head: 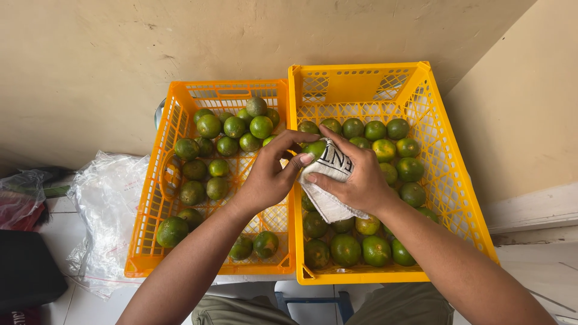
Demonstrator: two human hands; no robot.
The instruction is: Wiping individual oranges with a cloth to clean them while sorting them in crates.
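Two plastic crates stand side by side against a wall. The orange crate on the left and the yellow crate on the right both hold several green citrus fruits. My left hand grips one green fruit over the seam between the crates. My right hand presses a white cloth with dark lettering against that fruit. Most of the fruit is hidden by fingers and cloth.
A pile of clear plastic bags lies left of the orange crate. A black object sits at the far left edge. A beige wall rises behind the crates, and a blue stool frame shows between my knees.
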